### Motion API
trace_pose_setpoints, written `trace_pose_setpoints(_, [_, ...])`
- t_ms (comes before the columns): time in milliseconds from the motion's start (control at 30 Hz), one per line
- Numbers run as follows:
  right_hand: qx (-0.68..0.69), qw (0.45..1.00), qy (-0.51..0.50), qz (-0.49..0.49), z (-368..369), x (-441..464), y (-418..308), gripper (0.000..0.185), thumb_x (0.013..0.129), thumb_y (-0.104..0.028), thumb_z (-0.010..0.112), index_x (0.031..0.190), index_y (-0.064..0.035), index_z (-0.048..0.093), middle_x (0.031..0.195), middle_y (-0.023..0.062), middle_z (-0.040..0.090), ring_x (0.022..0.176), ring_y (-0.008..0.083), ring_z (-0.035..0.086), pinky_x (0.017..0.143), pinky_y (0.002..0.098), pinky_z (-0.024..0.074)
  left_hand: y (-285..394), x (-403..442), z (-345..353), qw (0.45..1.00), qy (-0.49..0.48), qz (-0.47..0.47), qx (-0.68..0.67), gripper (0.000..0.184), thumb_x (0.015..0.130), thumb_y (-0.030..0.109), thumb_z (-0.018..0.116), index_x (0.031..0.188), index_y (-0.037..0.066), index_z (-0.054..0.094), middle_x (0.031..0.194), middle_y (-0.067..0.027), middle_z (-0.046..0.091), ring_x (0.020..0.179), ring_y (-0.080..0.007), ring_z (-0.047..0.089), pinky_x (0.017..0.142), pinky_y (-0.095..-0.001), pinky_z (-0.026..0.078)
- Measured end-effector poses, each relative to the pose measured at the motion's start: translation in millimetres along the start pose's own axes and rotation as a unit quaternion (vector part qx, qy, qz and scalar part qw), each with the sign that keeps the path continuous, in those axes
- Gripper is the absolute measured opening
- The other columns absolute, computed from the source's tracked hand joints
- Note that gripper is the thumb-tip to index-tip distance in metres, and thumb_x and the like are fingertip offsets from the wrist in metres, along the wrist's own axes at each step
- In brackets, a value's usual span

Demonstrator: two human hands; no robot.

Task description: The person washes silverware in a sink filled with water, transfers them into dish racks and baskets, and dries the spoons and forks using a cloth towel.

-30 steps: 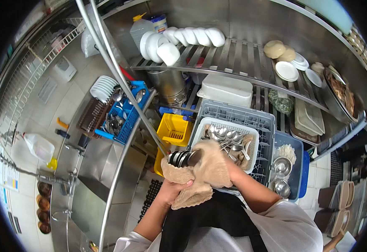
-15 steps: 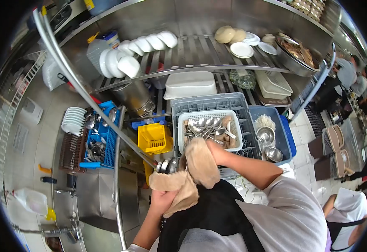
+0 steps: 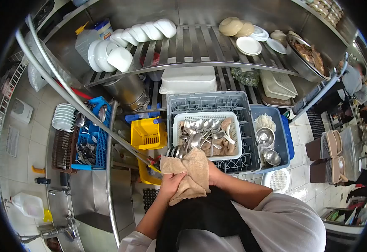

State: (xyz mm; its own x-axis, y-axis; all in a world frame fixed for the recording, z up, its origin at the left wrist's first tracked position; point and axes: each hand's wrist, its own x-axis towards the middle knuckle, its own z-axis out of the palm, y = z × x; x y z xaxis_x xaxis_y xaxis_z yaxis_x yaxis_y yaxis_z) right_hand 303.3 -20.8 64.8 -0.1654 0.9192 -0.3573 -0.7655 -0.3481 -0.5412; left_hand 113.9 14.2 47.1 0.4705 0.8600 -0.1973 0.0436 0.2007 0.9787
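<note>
A tan cloth (image 3: 194, 178) is bunched between my two hands, with the bowls of several metal spoons (image 3: 176, 151) sticking out of its top left. My left hand (image 3: 171, 184) is closed on the cloth and the spoons wrapped in it. On the other side, my right hand (image 3: 212, 173) is mostly covered by the cloth and its fingers are hidden. Just beyond the cloth, a white perforated basket (image 3: 239, 148) holds many spoons (image 3: 208, 126) on brownish cloth. That basket rests in a grey dish rack (image 3: 245, 105).
Yellow bins (image 3: 146, 131) and a blue cutlery basket (image 3: 92, 157) are at the left. Right of the rack, a blue-grey tub (image 3: 255, 112) holds metal bowls. A slatted shelf (image 3: 200, 46) with white dishes spans the back. A metal pole (image 3: 61, 84) slants down on the left.
My right hand and the cloth have come down and closer to my left hand. Spoon heads now point up toward the basket. The view has shifted, and the nearby person at lower right is out of view.
</note>
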Motion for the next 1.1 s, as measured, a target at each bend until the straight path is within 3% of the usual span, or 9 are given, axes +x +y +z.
trace_pose_setpoints(100, [-0.19,0.98,-0.014,-0.064,-60.0,29.8,-27.3,0.024,0.1,-0.019,0.058,0.12,-0.0063,0.064,0.118,0.0111,0.066,0.107,0.0233,0.065,0.094,0.038,0.0527,-8.2,20.0,11.5,0.999,-0.029,-0.007,0.016,0.025,0.097,0.013,0.067,0.118,0.0,0.065,0.114,-0.0049,0.068,0.105,-0.0147,0.062,0.092,-0.0316,0.049])
trace_pose_setpoints(133, [-0.554,0.814,0.045,-0.169,-101.3,48.4,-24.3,0.021,0.099,-0.022,0.057,0.112,-0.007,0.066,0.113,0.0123,0.069,0.105,0.0284,0.065,0.096,0.043,0.0509,-5.3,20.8,17.5,0.998,0.01,-0.068,-0.013,0.029,0.098,0.015,0.067,0.122,0.0,0.063,0.117,-0.0055,0.067,0.107,-0.0152,0.062,0.094,-0.0319,0.049])
trace_pose_setpoints(167, [-0.551,0.817,0.041,-0.162,-110.0,58.3,-36.9,0.021,0.099,-0.022,0.057,0.112,-0.007,0.066,0.113,0.0123,0.069,0.105,0.0284,0.065,0.096,0.043,0.0509,-4.6,23.0,22.8,0.99,0.049,-0.129,-0.042,0.033,0.099,0.017,0.066,0.126,0.0,0.061,0.12,-0.0062,0.066,0.109,-0.0157,0.062,0.096,-0.0321,0.049])
trace_pose_setpoints(233, [0.291,0.935,-0.102,0.173,-125.7,83.1,-67.8,0.025,0.097,-0.029,0.058,0.107,-0.0086,0.067,0.111,0.0133,0.07,0.104,0.0326,0.064,0.096,0.0476,0.0492,-8.0,24.2,27.0,0.984,0.088,-0.144,-0.056,0.038,0.101,0.019,0.063,0.133,0.001,0.056,0.124,-0.0075,0.065,0.113,-0.0178,0.062,0.099,-0.0333,0.049])
trace_pose_setpoints(567, [-0.013,0.954,-0.019,0.298,-65.0,20.8,-144.4,0.053,0.083,-0.039,0.076,0.126,-0.0098,0.063,0.121,0.0087,0.066,0.106,0.0214,0.066,0.09,0.0359,0.0536,5.5,-30.3,46.3,0.922,0.27,-0.082,-0.266,0.054,0.086,0.005,0.068,0.138,0.0,0.051,0.129,-0.0155,0.063,0.118,-0.0307,0.063,0.102,-0.0453,0.051])
trace_pose_setpoints(700, [-0.372,0.918,-0.107,-0.089,-39.3,13.2,-153.4,0.044,0.067,-0.024,0.079,0.107,-0.0115,0.067,0.101,0.0088,0.066,0.097,0.0246,0.064,0.088,0.0364,0.0518,19.5,-32.2,47.2,0.941,0.247,-0.021,-0.232,0.05,0.082,-0.006,0.072,0.13,-0.001,0.059,0.124,-0.0106,0.067,0.113,-0.0217,0.065,0.099,-0.0355,0.052])
trace_pose_setpoints(800, [-0.551,0.675,-0.304,-0.385,44.6,4.1,-186.7,0.044,0.057,-0.018,0.083,0.098,-0.0106,0.068,0.088,0.0069,0.064,0.095,0.0269,0.061,0.09,0.0362,0.0484,32.6,-33.9,43.2,0.958,0.217,-0.001,-0.189,0.048,0.082,-0.005,0.073,0.128,-0.001,0.061,0.123,-0.0091,0.068,0.11,-0.0203,0.066,0.097,-0.0342,0.052])
trace_pose_setpoints(1000, [-0.185,0.975,-0.102,0.074,82.2,4.5,-68.7,0.02,0.093,-0.012,0.06,0.107,-0.0025,0.071,0.107,0.0087,0.071,0.092,0.0165,0.068,0.078,0.0299,0.0541,39.8,-63.1,30.4,0.984,0.137,0.061,-0.101,0.05,0.086,0.007,0.074,0.133,0.0,0.058,0.127,-0.0063,0.066,0.117,-0.0192,0.062,0.102,-0.0358,0.047])
trace_pose_setpoints(1100, [-0.597,0.779,-0.147,-0.119,111.0,-33.4,-77.1,0.023,0.099,-0.012,0.055,0.115,-0.0009,0.068,0.11,0.0106,0.072,0.095,0.0152,0.068,0.081,0.0312,0.056,42.0,-94.9,18.9,0.984,0.124,0.076,-0.103,0.048,0.086,0.007,0.075,0.131,0.001,0.06,0.127,-0.0062,0.066,0.116,-0.0193,0.062,0.101,-0.0355,0.048])
